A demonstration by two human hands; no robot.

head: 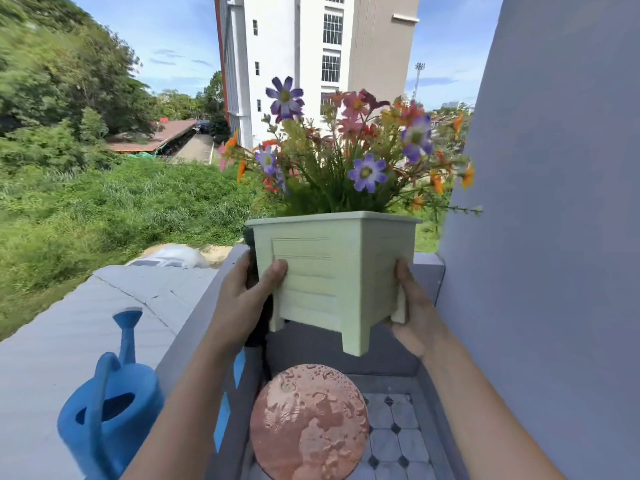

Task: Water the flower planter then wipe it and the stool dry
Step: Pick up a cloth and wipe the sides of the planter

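Observation:
A pale green square planter (341,271) full of purple, orange and pink flowers (349,150) hangs in the air above the balcony ledge, held from both sides. My left hand (247,289) grips its left side, with a dark cloth (258,327) pressed between palm and planter. My right hand (410,306) holds the right side near a foot. Below it stands a round reddish stool (308,422) whose seat is covered in water drops and puddles.
A blue watering can (110,407) stands on the grey ledge (194,341) at lower left. A grey wall (554,237) rises close on the right. Patterned floor tiles (394,434) lie beside the stool. Beyond the ledge are a roof, grass and a tall building.

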